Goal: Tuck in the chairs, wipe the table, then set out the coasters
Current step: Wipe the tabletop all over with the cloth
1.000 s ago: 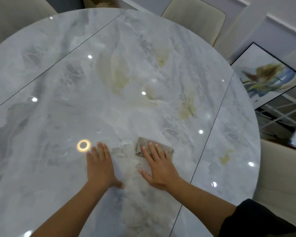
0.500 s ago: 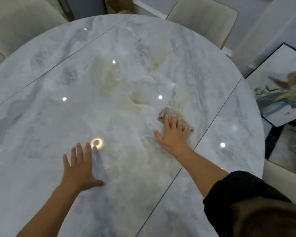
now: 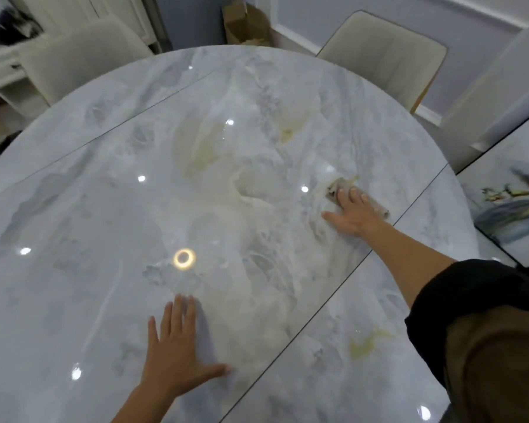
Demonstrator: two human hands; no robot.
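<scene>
**Wiping, R side of the worktop**

Far L: a cream upholstered chair (image 3: pixel 83 62), its back just past the worktop's rim.

My L hand (image 3: pixel 177 358) lies flat on the marble-look worktop (image 3: pixel 104 209) near my edge. Its fingers (image 3: pixel 177 315) are straight and slightly apart, thumb out to the R, holding nothing. Just beyond the fingertips there's a ring-shaped light reflection (image 3: pixel 184 258) on the glossy surface, w/ small bright dots of glare scattered around it.

Centre, past the far rim: a brown cardboard box (image 3: pixel 246 24) on the floor against the wall.

Further R, a 2nd cream chair (image 3: pixel 388 59), also w/ its back just past the rim.

The cloth (image 3: pixel 336 187), grey-brown, sits on the R part of the worktop, just L of a thin dark seam line. My R hand (image 3: pixel 353 216) presses down on it: fingers (image 3: pixel 356 195) straight and close together on top, thumb splayed L on the bare surface, cloth edges peeking out front and R. Arm stretched out, black sleeve (image 3: pixel 458 300) at the upper arm.

Far R, off the worktop: a framed painting (image 3: pixel 513 209), blue and gold streaks.
</scene>
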